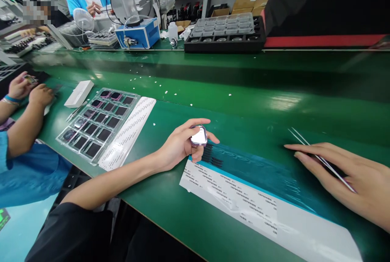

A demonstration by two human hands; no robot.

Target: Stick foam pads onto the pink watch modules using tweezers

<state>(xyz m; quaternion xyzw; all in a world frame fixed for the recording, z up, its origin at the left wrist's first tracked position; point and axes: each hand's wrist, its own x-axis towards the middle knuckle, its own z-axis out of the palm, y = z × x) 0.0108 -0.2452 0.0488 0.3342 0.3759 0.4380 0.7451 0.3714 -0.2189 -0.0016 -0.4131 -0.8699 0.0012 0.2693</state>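
Observation:
My left hand (pixel 179 144) grips a small smartwatch case (pixel 199 136) with a shiny, rounded-square face, held above the bench. Between the fingers of my right hand (pixel 338 176) is a pair of thin metal tweezers (pixel 319 158), their tips apart and pointing up and left, touching nothing. Under and beside my left hand lies a blue translucent film sheet (pixel 252 164) with several small black strips (pixel 213 158) near its left end. Its white backing paper (pixel 219 193), printed with rows of lettering, runs along the near side.
To the left sits a clear compartment tray (pixel 100 120) of dark square pieces, beside a printed white sheet (pixel 128 134) and a white box (pixel 79 94). A co-worker's hands (pixel 41 94) work at far left. Behind stand a blue machine (pixel 138 34) and a black tray (pixel 225 44).

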